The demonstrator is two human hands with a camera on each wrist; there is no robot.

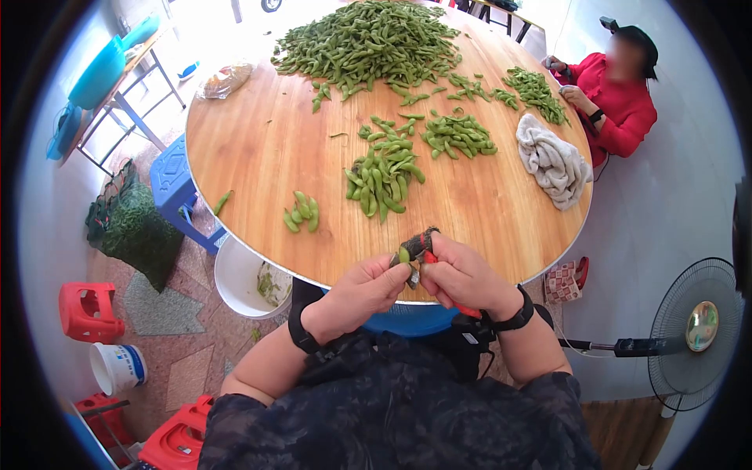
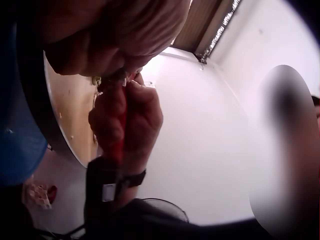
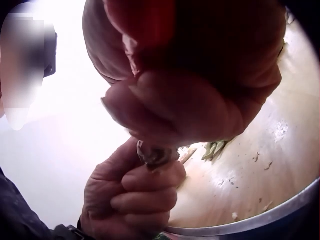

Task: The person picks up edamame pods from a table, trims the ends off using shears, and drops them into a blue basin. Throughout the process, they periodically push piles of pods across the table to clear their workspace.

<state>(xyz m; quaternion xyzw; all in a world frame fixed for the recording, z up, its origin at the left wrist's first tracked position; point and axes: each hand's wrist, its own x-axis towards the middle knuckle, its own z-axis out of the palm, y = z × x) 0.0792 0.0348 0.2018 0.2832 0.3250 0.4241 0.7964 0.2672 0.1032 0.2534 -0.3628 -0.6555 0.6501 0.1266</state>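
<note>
In the head view, my left hand [image 1: 364, 283] pinches a green soybean pod [image 1: 404, 254] between thumb and fingers at the table's near edge. A dark knitted piece with a red stripe [image 1: 419, 242] lies just beyond the fingertips, between the two hands. My right hand [image 1: 466, 274] grips a red-handled tool [image 1: 469, 311], its handle crossing the palm; a metallic bit shows by the pod. Both hands meet with fingertips close together. In the right wrist view, the left hand's fingers [image 3: 145, 195] curl below the right hand. The tool's working end is mostly hidden.
On the round wooden table [image 1: 258, 172] lie a large pod heap [image 1: 372, 43], smaller piles [image 1: 384, 176] and a grey towel [image 1: 552, 160]. A person in red [image 1: 627, 94] sits at the right. A white bucket [image 1: 235, 282] stands below the left edge, a fan [image 1: 697, 337] at right.
</note>
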